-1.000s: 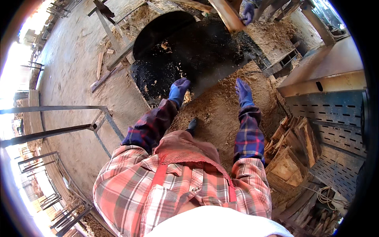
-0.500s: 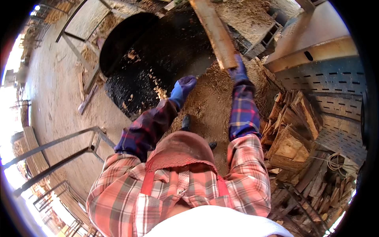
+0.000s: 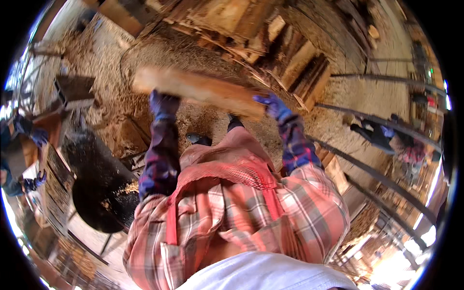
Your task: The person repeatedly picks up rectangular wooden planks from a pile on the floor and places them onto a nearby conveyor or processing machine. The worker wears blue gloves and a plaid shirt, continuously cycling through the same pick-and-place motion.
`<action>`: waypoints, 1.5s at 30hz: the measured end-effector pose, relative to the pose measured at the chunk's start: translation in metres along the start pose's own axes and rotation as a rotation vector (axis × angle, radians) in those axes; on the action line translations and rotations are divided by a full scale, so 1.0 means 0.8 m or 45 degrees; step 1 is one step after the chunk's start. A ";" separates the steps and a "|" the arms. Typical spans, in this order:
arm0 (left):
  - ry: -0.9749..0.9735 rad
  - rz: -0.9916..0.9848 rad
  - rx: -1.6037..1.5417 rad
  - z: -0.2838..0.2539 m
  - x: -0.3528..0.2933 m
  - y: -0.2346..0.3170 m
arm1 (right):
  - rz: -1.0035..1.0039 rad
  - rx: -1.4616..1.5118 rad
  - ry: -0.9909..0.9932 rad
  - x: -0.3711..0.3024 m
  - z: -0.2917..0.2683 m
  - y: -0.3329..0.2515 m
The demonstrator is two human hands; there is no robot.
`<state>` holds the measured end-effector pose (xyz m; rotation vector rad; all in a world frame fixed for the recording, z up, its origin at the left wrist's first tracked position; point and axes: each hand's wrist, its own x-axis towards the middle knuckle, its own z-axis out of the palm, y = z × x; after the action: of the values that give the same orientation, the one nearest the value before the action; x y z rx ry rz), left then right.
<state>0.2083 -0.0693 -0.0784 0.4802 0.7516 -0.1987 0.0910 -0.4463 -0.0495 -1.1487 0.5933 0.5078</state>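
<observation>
Closest to me is my checked shirt (image 3: 299, 208), in orange, grey and white, with a dusty reddish apron (image 3: 227, 152) over my front. Beyond it, my left grip (image 3: 165, 105), in a blue-purple glove, holds the plank (image 3: 200, 92) by its near edge, toward the left end; my right grip (image 3: 274, 106), gloved alike, has its fingers spread at the right end, and I cannot tell how firmly it closes there. The plank lies across in front of me, off the floor (image 3: 197, 121), slanting so that its left end is farther from me. It is long, narrow and straight-sided, pale tan along the top, browner toward the right, its edges and grain smeared by blur. Sawdust covers the floor below. To my left is a black, rounded metal sheet (image 3: 94, 203) with shavings on it; to my right, dark metal rails (image 3: 382, 179). Farther ahead sits a pile of rough-cut wood (image 3: 297, 63), and at the far left a co-worker's gloved hand (image 3: 38, 137).
</observation>
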 end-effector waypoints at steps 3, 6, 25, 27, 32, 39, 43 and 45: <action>-0.558 -0.262 0.079 0.152 0.005 -0.065 | -0.312 0.404 0.314 -0.089 -0.054 0.032; -0.760 -0.061 0.812 0.239 0.019 -0.114 | -0.533 0.789 0.476 -0.086 -0.101 0.057; -0.453 -0.280 0.959 0.048 -0.094 0.067 | 0.276 0.038 -0.159 0.053 0.107 0.089; -0.371 -0.287 1.097 0.072 -0.113 0.069 | 0.343 0.139 -0.194 0.052 0.119 0.096; -0.287 -0.083 0.841 -0.003 -0.099 0.139 | 0.505 -0.171 -0.590 0.128 0.158 0.074; 0.034 -0.020 0.692 -0.036 -0.162 0.156 | 0.634 -0.428 -0.643 0.094 0.218 0.054; -0.024 0.024 0.595 -0.016 -0.145 0.150 | 0.531 -0.230 -0.582 0.085 0.207 0.043; -0.079 0.067 0.599 0.003 -0.137 0.157 | 0.475 -0.097 -0.617 0.106 0.195 0.029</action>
<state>0.1736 0.0400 0.0432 0.9346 0.6290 -0.3428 0.1654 -0.2862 -0.0764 -0.9388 0.3639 1.1005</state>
